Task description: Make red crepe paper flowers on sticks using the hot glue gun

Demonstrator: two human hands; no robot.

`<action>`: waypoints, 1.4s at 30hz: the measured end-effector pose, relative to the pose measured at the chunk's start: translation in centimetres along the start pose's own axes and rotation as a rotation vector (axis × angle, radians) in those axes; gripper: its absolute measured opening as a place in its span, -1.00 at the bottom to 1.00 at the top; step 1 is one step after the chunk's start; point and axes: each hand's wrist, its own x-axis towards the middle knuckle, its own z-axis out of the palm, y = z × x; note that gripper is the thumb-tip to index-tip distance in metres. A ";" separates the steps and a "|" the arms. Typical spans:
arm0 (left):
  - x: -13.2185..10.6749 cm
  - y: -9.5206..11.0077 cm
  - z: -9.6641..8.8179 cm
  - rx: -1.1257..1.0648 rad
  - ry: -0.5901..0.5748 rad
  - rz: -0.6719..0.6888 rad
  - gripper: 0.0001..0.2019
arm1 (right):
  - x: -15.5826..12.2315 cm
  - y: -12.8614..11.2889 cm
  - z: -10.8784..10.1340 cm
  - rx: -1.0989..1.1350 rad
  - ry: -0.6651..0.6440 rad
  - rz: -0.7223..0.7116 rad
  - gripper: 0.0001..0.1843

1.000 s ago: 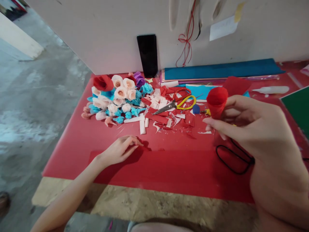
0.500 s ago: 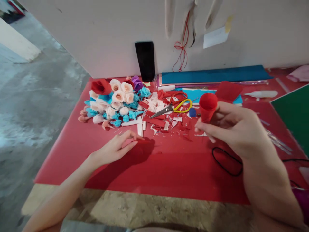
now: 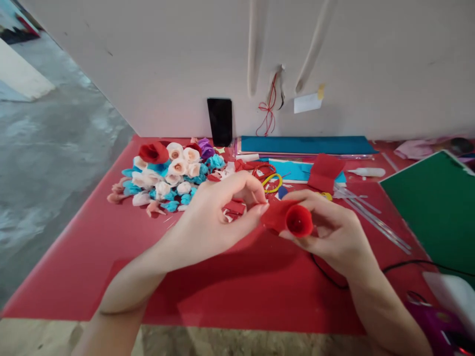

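My right hand (image 3: 328,230) is closed around a rolled red crepe paper flower (image 3: 299,220), its round open end facing me. My left hand (image 3: 218,210) pinches the edge of a red paper petal (image 3: 273,216) that reaches across to the flower's left side. Whether the petal is stuck to the flower, I cannot tell. Behind my hands lie scissors with one yellow handle (image 3: 273,183) and one red; their blades are hidden by my left hand. Red paper scraps (image 3: 234,208) show through the gap under my left fingers.
Several finished paper flowers (image 3: 178,167) are heaped at the back left. A black phone (image 3: 220,121) leans on the wall. Folded red paper (image 3: 325,172), a white glue bottle (image 3: 367,172), clear sticks (image 3: 378,222) and a green board (image 3: 434,207) are on the right. A black cord (image 3: 415,263) crosses there.
My left hand has risen from the table to the flower, with a red petal in its fingers. My right hand has moved down and left, turning the flower's opening toward me.
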 end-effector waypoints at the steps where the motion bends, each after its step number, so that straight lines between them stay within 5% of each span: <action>1: 0.1 0.1 0.2 -0.025 -0.001 0.005 -0.93 | -0.1 -0.1 0.1 -0.003 0.009 0.003 -0.87; 5: -0.2 -0.4 1.3 -0.243 0.002 -0.024 -0.94 | -0.2 -0.5 0.0 -0.054 0.077 -0.022 -0.85; 8: -0.6 -1.4 2.4 -0.389 0.060 -0.045 -0.64 | 0.0 -0.9 0.0 -0.043 0.141 -0.057 -0.84; 13: -0.9 -1.9 3.8 -0.526 -0.144 0.044 -0.65 | 0.3 -0.9 0.3 0.008 0.161 -0.111 -0.82; 16: -0.9 -1.7 4.2 -0.510 -0.145 0.052 -0.65 | 0.5 -0.6 0.6 0.008 0.164 -0.132 -0.84; 23: -1.2 -3.0 4.1 -0.490 0.063 -0.138 -0.65 | 0.4 0.7 1.0 -0.055 0.151 0.036 -0.86; 34: -0.7 -1.6 2.8 -0.392 -0.083 -0.008 -0.67 | 0.2 0.6 1.9 -0.033 0.054 0.156 -0.78; 42: -0.7 -1.5 3.0 -0.440 -0.024 0.058 -0.81 | 0.2 0.7 1.9 -0.022 0.053 0.150 -0.80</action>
